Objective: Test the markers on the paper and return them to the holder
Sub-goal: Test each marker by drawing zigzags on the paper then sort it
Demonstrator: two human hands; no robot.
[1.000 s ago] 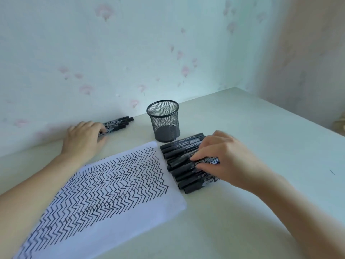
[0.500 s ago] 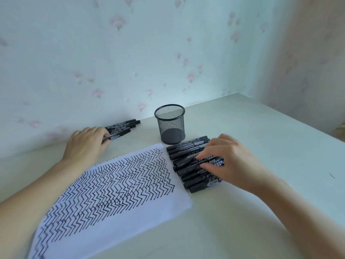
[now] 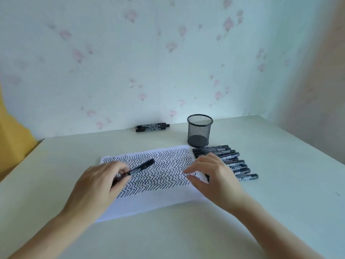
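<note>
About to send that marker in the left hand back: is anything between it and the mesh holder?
Nothing visible stands in the way. The left hand grips the marker above the paper, and the mesh holder stands open-topped beyond the paper's far right corner. The right hand hovers nearer, below that line.

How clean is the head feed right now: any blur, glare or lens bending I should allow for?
Head view: soft, even light, no glare on the paper; the right hand has smeared fingers, the left hand and its marker are sharper; the holder is crisp; wide-angle bending shows at the table edges.
</note>
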